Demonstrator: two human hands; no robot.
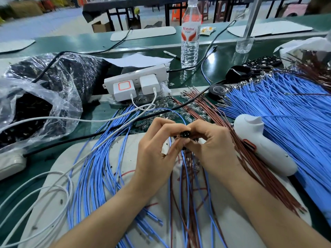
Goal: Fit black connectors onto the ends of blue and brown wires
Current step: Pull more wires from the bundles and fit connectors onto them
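— Well, the grip?
— Left hand [154, 149] and right hand [211, 147] both pinch one black connector [185, 134]; a blue wire [172, 110] loops out behind it.
— Location?
— Over the mat's [59, 172] far edge, with brown wires [268, 185] to the right.

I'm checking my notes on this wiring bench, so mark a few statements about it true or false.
1. The left hand and right hand both pinch a small black connector. True.
2. The clear plastic water bottle lies on its side. False: it stands upright.
3. Two white chargers sit plugged into the white power strip. True.
4. The white plastic handheld device lies left of the hands. False: it lies to their right.
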